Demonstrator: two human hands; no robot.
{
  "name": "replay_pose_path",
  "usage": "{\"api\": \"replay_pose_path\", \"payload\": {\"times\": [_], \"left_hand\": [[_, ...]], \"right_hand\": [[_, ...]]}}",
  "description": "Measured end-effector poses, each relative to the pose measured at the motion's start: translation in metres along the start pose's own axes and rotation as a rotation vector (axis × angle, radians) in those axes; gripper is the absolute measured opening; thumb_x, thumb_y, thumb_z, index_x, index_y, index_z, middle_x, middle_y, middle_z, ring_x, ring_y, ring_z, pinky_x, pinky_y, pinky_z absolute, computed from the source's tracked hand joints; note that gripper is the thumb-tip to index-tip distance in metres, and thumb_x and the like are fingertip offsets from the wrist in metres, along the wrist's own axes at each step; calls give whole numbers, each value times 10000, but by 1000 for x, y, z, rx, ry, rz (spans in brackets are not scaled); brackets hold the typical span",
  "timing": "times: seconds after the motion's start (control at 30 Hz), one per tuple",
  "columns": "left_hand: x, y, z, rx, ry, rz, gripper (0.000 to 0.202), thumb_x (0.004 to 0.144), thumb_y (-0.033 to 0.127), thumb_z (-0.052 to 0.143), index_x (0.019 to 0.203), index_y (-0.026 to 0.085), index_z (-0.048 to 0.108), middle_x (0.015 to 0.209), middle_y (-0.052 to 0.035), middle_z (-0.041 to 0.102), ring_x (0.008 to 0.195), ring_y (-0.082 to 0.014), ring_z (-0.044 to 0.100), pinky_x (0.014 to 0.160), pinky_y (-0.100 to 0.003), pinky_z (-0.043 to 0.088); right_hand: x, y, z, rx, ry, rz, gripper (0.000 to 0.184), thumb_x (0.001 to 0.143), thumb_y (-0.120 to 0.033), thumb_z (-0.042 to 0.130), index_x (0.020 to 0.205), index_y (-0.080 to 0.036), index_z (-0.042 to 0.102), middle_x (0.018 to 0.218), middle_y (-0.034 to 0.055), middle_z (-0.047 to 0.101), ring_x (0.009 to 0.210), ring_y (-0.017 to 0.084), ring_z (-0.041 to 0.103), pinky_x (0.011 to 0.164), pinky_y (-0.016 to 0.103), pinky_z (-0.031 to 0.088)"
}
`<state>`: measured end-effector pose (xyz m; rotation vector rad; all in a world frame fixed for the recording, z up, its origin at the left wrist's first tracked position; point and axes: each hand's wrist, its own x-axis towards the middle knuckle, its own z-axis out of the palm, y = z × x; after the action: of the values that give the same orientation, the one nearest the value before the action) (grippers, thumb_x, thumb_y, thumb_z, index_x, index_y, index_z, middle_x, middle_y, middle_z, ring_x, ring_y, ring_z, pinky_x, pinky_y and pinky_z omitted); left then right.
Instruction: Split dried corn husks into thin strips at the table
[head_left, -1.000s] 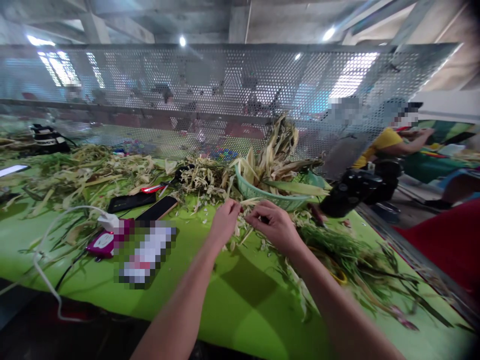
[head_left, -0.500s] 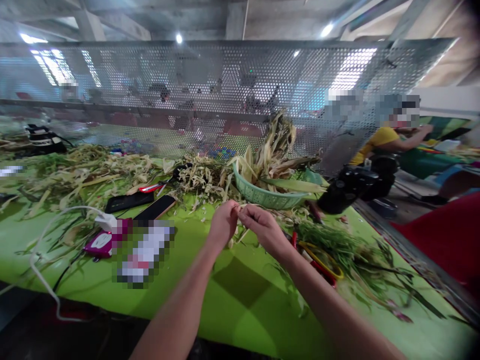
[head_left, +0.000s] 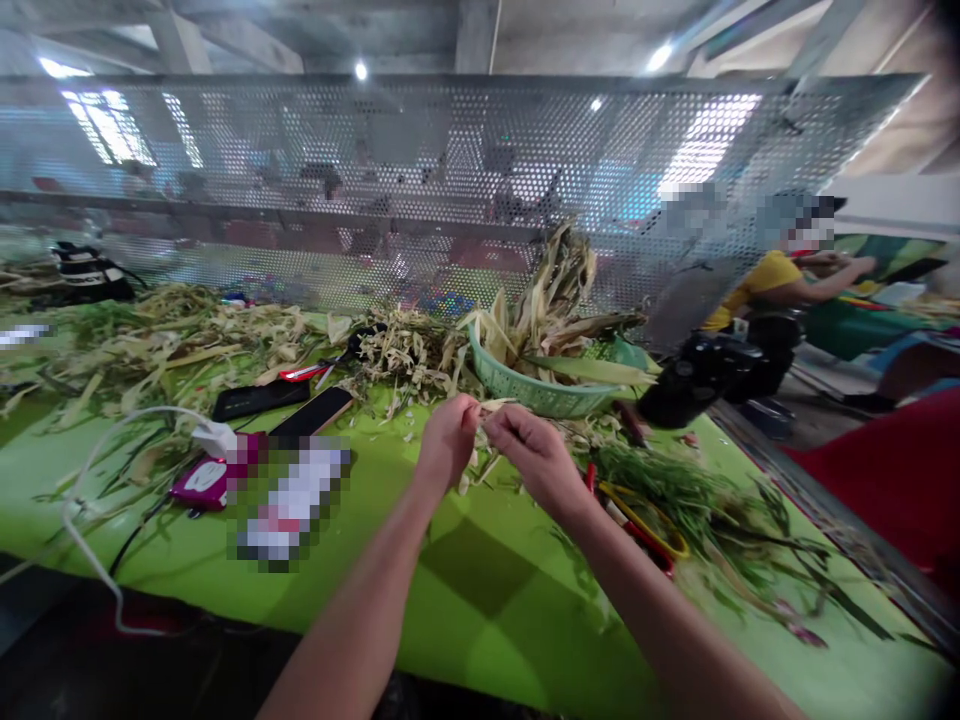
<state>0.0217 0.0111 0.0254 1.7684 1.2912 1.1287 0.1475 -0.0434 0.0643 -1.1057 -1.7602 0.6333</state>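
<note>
My left hand [head_left: 450, 438] and my right hand [head_left: 534, 452] are held close together above the green table [head_left: 337, 590]. Both have their fingers closed in a pinch. A pale strip of dried corn husk [head_left: 496, 404] shows at the fingertips between them, mostly hidden by the fingers. Just beyond, a green plastic basket [head_left: 536, 392] holds long dried corn husks [head_left: 555, 290]. Husk scraps lie under and around my hands. Right of my right forearm are scissors with red and yellow handles [head_left: 651, 535].
Shredded husks [head_left: 247, 335] spread over the table's back left. Two phones [head_left: 259, 400] and a purple power strip [head_left: 202, 485] with a white cable lie left. A black bottle-like object [head_left: 694, 380] and green stems [head_left: 660, 480] stand or lie right. A perforated metal screen [head_left: 420, 160] rises behind. A person in yellow [head_left: 772, 275] sits at right.
My hands stay in nearly the same place, a little further apart at the fingertips. More of the pale husk strip shows between them. The view has shifted slightly.
</note>
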Motion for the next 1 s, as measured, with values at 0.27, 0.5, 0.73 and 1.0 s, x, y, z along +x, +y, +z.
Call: {"api": "replay_pose_path", "payload": {"times": [0.27,0.5,0.73,1.0], "left_hand": [[-3,5,-18,215,6,181,272,928,261,375,885,181,632,858,-52,621,755,-163,531,680,-263,373],[-8,10,-16,-210,-540,160,173,847,329,567,882,210,687,885,-38,660,774,-154,557,706,-247,401],[-4,6,-20,-785,-237,-114,260,828,444,588,869,190,622,652,38,440,532,-66,361,522,-185,315],[1,-6,-9,-259,-84,83,292,862,437,494,890,169,609,769,-6,601,695,-139,515,642,-249,378]], "right_hand": [[7,0,-31,-302,-4,-180,120,867,-235,580,765,-194,628,793,30,600,739,165,560,701,271,422],[16,29,-54,-331,131,-111,150,840,-312,609,769,-196,672,741,23,633,712,177,574,682,282,429],[13,33,-33,-254,45,-47,185,833,-344,608,737,-197,665,714,22,607,695,180,571,653,291,439],[3,4,-8,4,-66,-158,154,877,-279,582,752,-203,629,984,67,646,960,203,592,850,317,440]]}}
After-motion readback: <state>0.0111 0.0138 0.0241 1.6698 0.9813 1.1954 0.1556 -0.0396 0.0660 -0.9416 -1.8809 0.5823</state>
